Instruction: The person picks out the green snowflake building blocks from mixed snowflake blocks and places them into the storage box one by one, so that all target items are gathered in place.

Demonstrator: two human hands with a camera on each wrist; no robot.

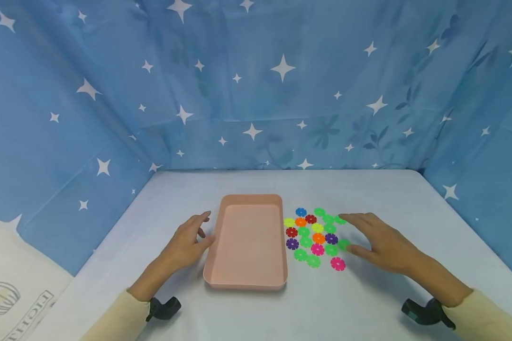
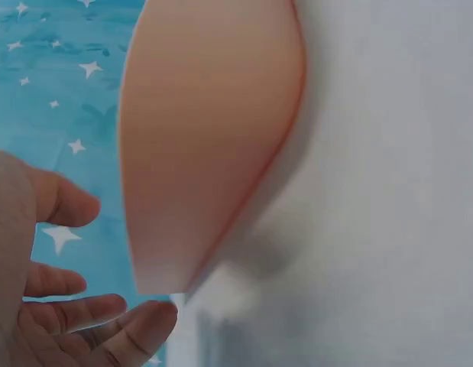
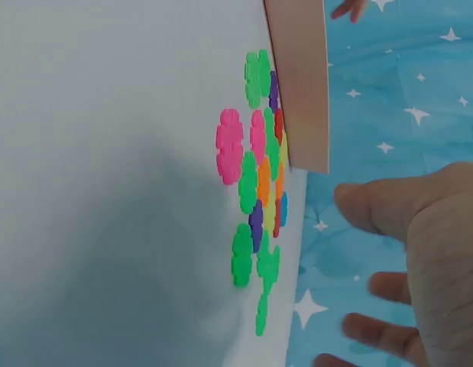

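A pink tray [image 1: 248, 246] with nothing in it lies on the white table. Right of it several flat notched discs are spread in a group: green [image 1: 313, 261], pink [image 1: 338, 264], orange, red, yellow, purple and blue. My left hand [image 1: 187, 244] is at the tray's left side, fingers relaxed and apart, holding nothing; the left wrist view shows it beside the tray wall [image 2: 213, 153]. My right hand [image 1: 386, 244] hovers at the right edge of the discs, thumb and fingers spread and empty. In the right wrist view, the hand [image 3: 412, 267] is apart from the discs [image 3: 241, 256].
A white table [image 1: 345, 308] carries the tray and discs. Blue curtains with white stars [image 1: 256, 94] hang behind it and at both sides. A cream cloth with printing [image 1: 21, 279] is at the lower left. Black wrist devices [image 1: 164, 309] sit at both sleeves.
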